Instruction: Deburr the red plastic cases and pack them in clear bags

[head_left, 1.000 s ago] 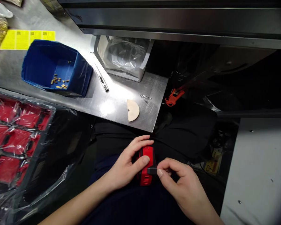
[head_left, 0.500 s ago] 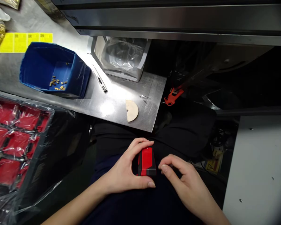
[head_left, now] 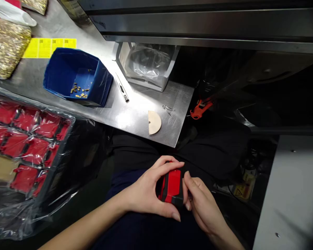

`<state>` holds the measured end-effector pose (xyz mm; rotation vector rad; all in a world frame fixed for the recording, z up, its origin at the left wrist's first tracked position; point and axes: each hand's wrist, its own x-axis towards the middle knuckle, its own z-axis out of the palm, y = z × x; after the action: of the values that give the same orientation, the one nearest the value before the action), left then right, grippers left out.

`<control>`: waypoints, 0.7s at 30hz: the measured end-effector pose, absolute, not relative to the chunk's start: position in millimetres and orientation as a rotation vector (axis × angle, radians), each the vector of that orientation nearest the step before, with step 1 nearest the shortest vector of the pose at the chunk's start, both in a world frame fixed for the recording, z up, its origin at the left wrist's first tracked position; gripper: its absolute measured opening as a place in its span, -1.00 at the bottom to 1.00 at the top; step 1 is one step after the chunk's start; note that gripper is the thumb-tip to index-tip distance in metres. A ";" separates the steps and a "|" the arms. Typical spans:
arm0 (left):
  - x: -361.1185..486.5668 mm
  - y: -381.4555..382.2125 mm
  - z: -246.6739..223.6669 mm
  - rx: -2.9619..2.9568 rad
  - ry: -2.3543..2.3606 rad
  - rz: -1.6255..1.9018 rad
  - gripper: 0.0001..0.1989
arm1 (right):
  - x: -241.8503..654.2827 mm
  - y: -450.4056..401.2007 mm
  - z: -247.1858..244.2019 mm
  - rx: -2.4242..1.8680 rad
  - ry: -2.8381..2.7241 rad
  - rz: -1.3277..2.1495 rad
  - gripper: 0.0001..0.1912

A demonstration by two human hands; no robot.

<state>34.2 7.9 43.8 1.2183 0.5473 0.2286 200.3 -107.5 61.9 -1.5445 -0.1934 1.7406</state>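
1. Far left, the plastic-wrapped tray of red moulded parts point(head_left: 23, 146) sits lower-left, cut off by the frame edge, so its full count cannot be read.
2. On the brushed-metal surface point(head_left: 135, 111) stand a blue plastic bin point(head_left: 75, 78) holding a few small brass-coloured pieces, a slim metal tool point(head_left: 122, 91), a pale half-round disc point(head_left: 154, 122) and a clear-bagged grey holder point(head_left: 147, 64). The view has swung, so all of these lie further right than a second ago.
3. Left hand point(head_left: 151, 191): its grip is closed around the small red-and-black plastic casing point(head_left: 172, 185), thumb beneath, fingers curled over the top. The casing sits low in the lap, below the surface's edge, and it has been turned since a second ago, with a black edge facing the right hand.
4. Right hand point(head_left: 200, 205): it has closed in from half a second ago, when it was apart, and now presses its fingertips against the casing's right side. Whether it pinches anything small there cannot be told; the short black piece seen at that edge a second ago is no longer distinct.
5. Judged from that, the piece looks seated or nearly so.
6. Far right, an orange clamp-like tool point(head_left: 201, 108) lies in deep shadow, hard to make out.
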 end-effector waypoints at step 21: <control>50.3 22.4 29.3 1.083 0.908 0.479 -0.52 | 201.2 -88.1 52.5 -1.767 -1.067 1.292 -0.83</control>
<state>50.3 22.4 29.3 1.0829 0.9078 0.4785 201.2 -88.1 52.5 -1.7669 -1.0675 1.2921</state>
